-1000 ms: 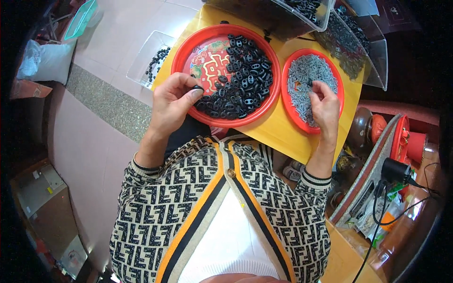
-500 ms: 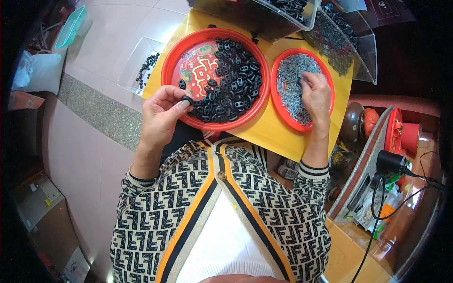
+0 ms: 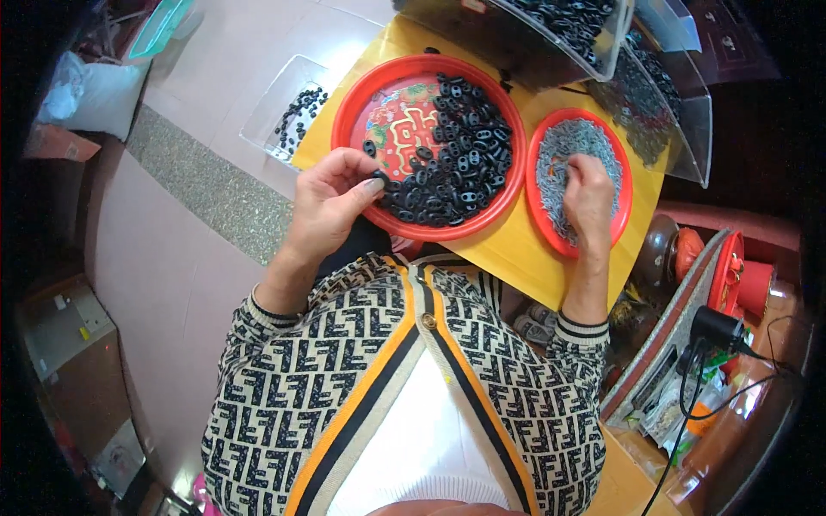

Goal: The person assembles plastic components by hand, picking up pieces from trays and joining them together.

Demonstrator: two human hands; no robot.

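Observation:
My left hand (image 3: 327, 206) is over the near left rim of a round red tray (image 3: 342, 112), thumb and fingers pinching a small black oval piece (image 3: 380, 177). Loose black oval pieces (image 3: 469, 159), many with two holes, are heaped across the tray's right and near side. To the right, my right hand (image 3: 588, 193) reaches into an oval red plate (image 3: 625, 211) filled with small grey screws (image 3: 581, 136). Its fingertips are pinched together among the screws. What they hold, if anything, is too small to make out.
Both trays rest on a yellow-topped table (image 3: 516, 245). Clear bins of black parts (image 3: 568, 30) stand along its far side. Left of the table is a clear box (image 3: 267, 120) with small black pieces. A shelf with a black plug (image 3: 717, 328) and cables lies at the right.
The whole view has shifted, so the table and trays appear farther right. My right fingertips have moved slightly left within the screws. The left hand keeps its pinch on the black piece.

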